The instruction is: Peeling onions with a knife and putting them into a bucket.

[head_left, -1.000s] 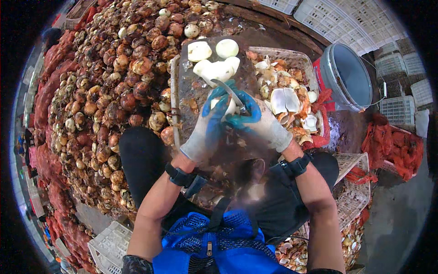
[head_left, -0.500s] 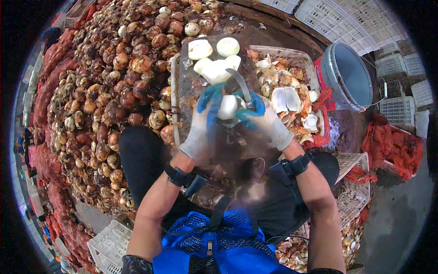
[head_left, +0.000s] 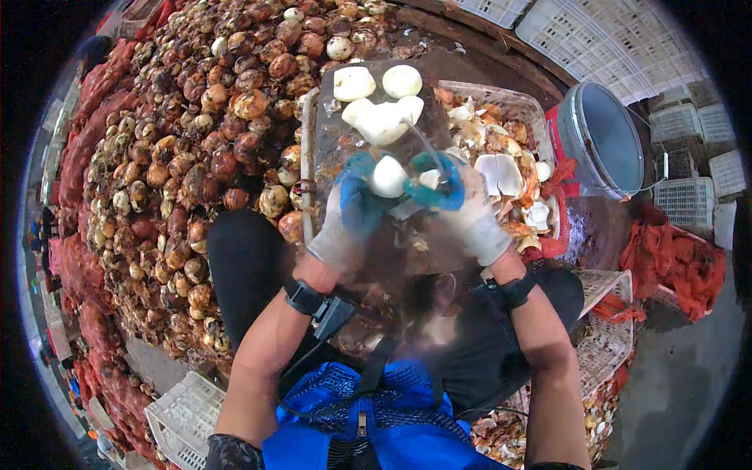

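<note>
Over a dark board [head_left: 327, 129], my left hand [head_left: 350, 205], in a white and blue glove, is closed round the left side of a peeled white onion [head_left: 388, 177]. My right hand [head_left: 464, 200], gloved alike, grips a curved knife [head_left: 424, 141]; its handle is hidden in the fingers and its blade points up and away. A small pale scrap [head_left: 429, 179] shows by the right fingers, which are close to the onion's right side. Farther up the board lie a pale cut onion [head_left: 354, 83], a round peeled onion [head_left: 403, 81] and a wide white onion piece [head_left: 382, 120].
Unpeeled onions [head_left: 180, 180] form a large heap on the left. Right of the board stands a crate [head_left: 501, 90] with onion skins [head_left: 501, 174], then a metal bucket [head_left: 599, 137]. Red mesh sacks [head_left: 674, 262] and white crates [head_left: 603, 47] lie farther out.
My right hand and the knife have shifted slightly right, with the blade turned more edge-on. More of the white onion now shows between my hands. The whole view has shifted slightly.
</note>
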`<state>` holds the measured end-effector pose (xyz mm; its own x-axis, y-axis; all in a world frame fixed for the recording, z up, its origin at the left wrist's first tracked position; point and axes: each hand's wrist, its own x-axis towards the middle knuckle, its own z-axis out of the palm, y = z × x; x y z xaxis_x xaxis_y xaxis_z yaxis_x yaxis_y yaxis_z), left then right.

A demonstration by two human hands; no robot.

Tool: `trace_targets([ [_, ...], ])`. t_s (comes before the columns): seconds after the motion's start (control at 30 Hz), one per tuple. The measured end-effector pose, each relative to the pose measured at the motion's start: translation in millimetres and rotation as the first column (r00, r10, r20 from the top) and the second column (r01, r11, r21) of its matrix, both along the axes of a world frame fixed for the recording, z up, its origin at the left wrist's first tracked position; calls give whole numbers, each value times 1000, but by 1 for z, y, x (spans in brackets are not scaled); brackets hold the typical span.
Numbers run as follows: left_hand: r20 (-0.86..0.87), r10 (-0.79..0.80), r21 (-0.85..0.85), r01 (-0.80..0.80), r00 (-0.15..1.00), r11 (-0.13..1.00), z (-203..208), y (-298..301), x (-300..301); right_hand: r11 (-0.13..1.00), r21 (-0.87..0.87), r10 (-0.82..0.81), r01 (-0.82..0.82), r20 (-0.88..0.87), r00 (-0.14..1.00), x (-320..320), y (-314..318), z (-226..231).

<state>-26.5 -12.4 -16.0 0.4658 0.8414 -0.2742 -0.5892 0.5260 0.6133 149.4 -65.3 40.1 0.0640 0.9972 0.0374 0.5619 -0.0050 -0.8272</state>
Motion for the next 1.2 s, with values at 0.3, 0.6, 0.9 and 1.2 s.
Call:
trace_targets([
  [0.3, -110, -14, -65, 7, 994, 998, 17, -8, 6, 999, -41, 5, -26, -441, 897, -14, 1, -52],
  [0.6, -260, -58, 23, 66, 964, 998, 11, -5, 0, 936, -348, -293, 58, -675, 677, 23, -9, 0],
  [0.9, -674, 247, 455, 127, 696, 882, 21, 1, -19, 414, 143, -778, 899, -457, 431, 254, -4, -7],
  [1.2, -717, 673, 650, 520, 180, 554, 51, 50, 3, 777, 222, -572, 590, -143, 808, 195, 29, -10],
])
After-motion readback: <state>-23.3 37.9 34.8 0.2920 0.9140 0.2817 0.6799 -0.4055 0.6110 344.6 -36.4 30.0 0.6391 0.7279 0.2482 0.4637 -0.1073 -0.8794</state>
